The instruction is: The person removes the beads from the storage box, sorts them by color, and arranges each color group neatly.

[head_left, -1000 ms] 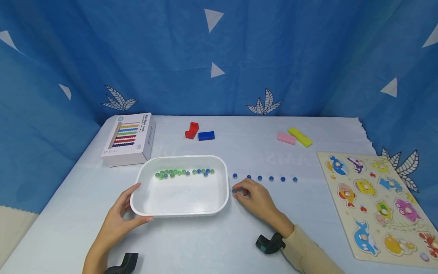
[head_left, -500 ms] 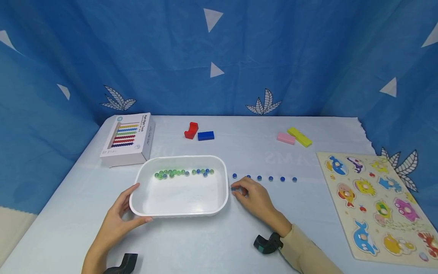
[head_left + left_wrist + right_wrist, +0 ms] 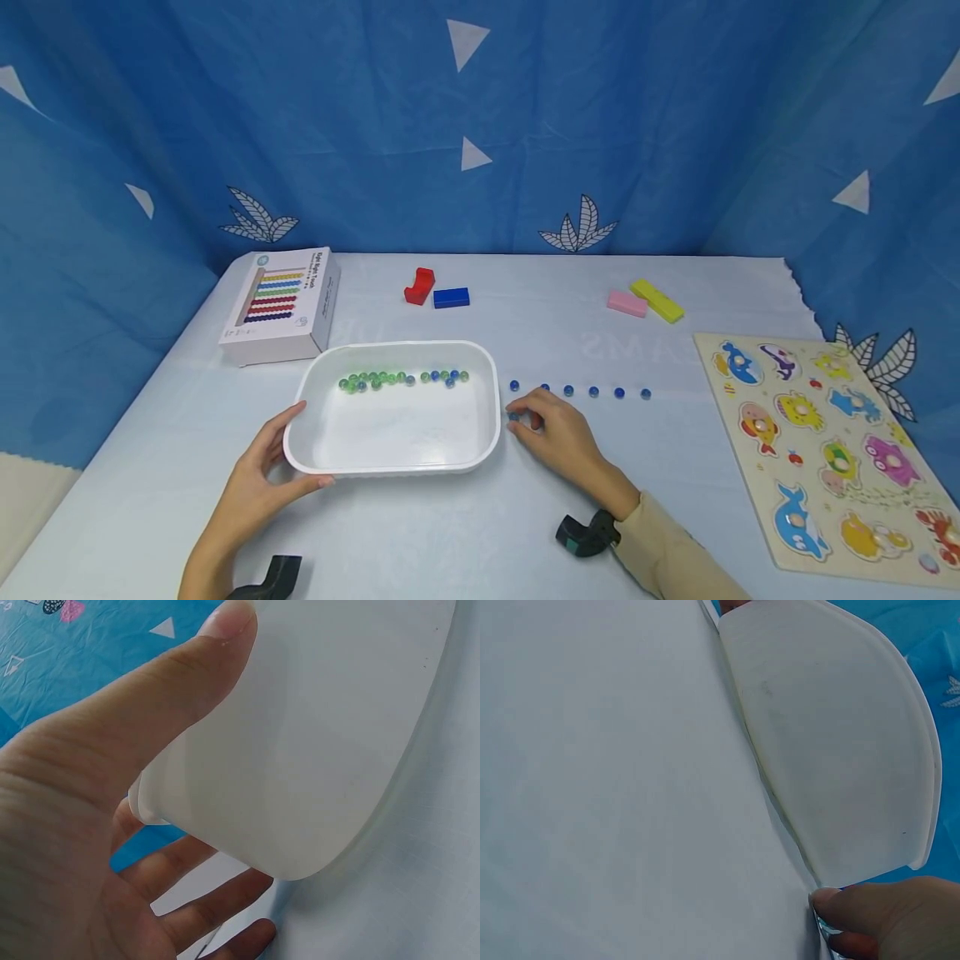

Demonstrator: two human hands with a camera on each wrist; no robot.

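My left hand (image 3: 258, 471) holds the white plastic tray (image 3: 405, 467) by its front left corner, the thumb on the front side and the fingers along the left wall. Green and blue marbles (image 3: 375, 379) lie inside the tray along its far side. Just off the tray's right wall, my right hand (image 3: 558, 433) pinches a blue marble (image 3: 513, 417) between thumb and fingertips, low over the table. Behind that hand runs a spaced row of several blue marbles (image 3: 593, 392). The right wrist view shows the right thumb (image 3: 855, 904) near the tray's base; the marble is hidden there.
An abacus box (image 3: 281, 304) stands behind the tray on the left. At the back lie a red arch block (image 3: 420, 286), a blue block (image 3: 452, 297), a pink block (image 3: 627, 303) and a yellow block (image 3: 657, 300). An animal puzzle board (image 3: 765, 492) covers the right side.
The right fingertips and the pinched blue marble shift very slightly beside the tray. My left hand, the tray and the row of marbles keep their places.
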